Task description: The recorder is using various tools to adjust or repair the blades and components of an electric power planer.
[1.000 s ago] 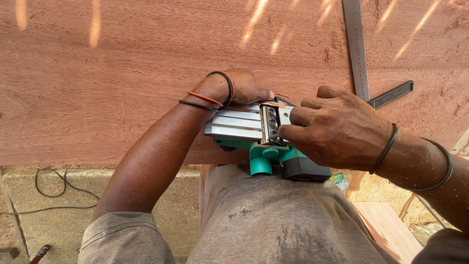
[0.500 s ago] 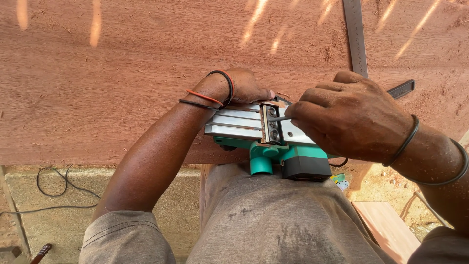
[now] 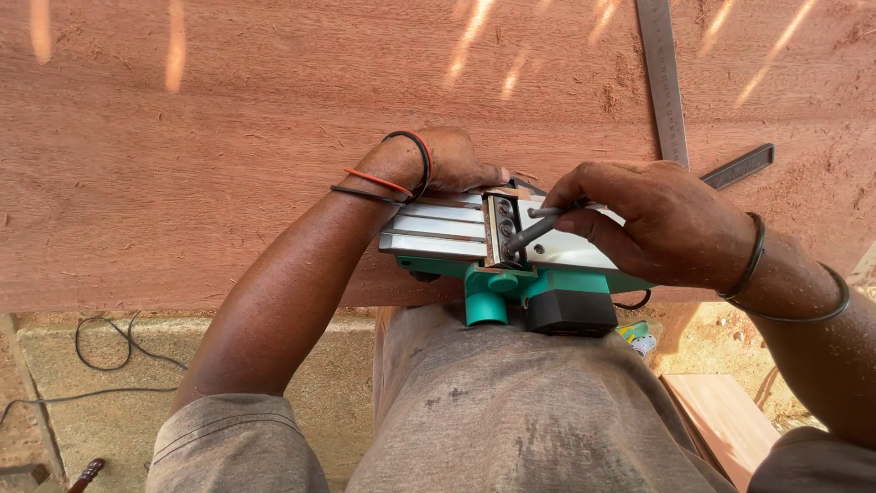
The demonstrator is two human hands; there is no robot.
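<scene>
A green electric planer (image 3: 511,274) lies upside down at the near edge of a broad reddish wooden board (image 3: 228,137), its silver sole plate facing up. My left hand (image 3: 452,164) grips the far side of the planer and steadies it. My right hand (image 3: 652,219) pinches a small dark wrench (image 3: 529,228) whose tip sits on the cutter drum in the slot of the sole plate. Bands circle both wrists.
A steel ruler (image 3: 664,78) and a dark flat bar (image 3: 739,166) lie on the board to the right. A black cable (image 3: 91,356) curls on the concrete floor at left. A small wooden piece (image 3: 721,424) sits low at right.
My right hand has shifted right and drawn back, uncovering the cutter slot; the wrench now shows between its fingers. The left hand and planer have stayed put.
</scene>
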